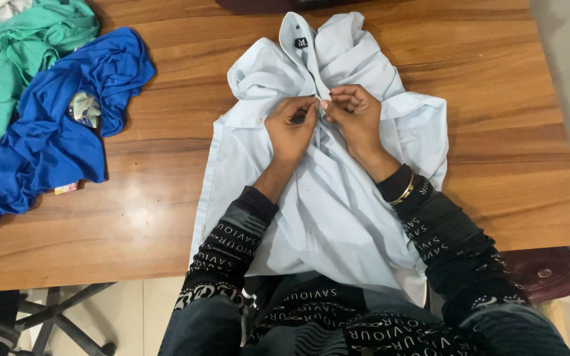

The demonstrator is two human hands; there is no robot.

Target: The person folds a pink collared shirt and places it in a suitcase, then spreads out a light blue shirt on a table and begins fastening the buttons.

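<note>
Wooden planks, warm brown and glossy, make up the table (pixel 166 198) that fills most of the view; pale floor tiles show beyond its right edge and below its near edge, where the legs of a chair base (pixel 54 316) stand at the lower left, and a dark red seat (pixel 549 270) sits at the lower right.

On the table lies a pale blue shirt (pixel 338 211), front up, its collar (pixel 305 39) pointing away from the person and its hem hanging over the near edge onto the lap; so its long axis runs straight away from the body, and the button placket follows that same line up the middle.

Both hands meet on that placket, just below the collar; the left hand (pixel 289 128) pinches the cloth from the left side, thumb and fingers drawn narrow on a fold; the right hand (pixel 354 112) closes on the opposite edge, fingertips bent in and touching the left hand's; whether a button sits between them is too small to tell. The grip point lies directly ahead of the fingers, on the midline, and neither hand is plainly nearer; a gold bangle (pixel 405 191) rings the right wrist, above a black patterned sleeve.

Well apart to the left, a crumpled blue garment (pixel 54 132) lies on the wood, with a green garment (pixel 21 46) touching it at the far corner; a dark object (pixel 265 5) shows at the far edge.
</note>
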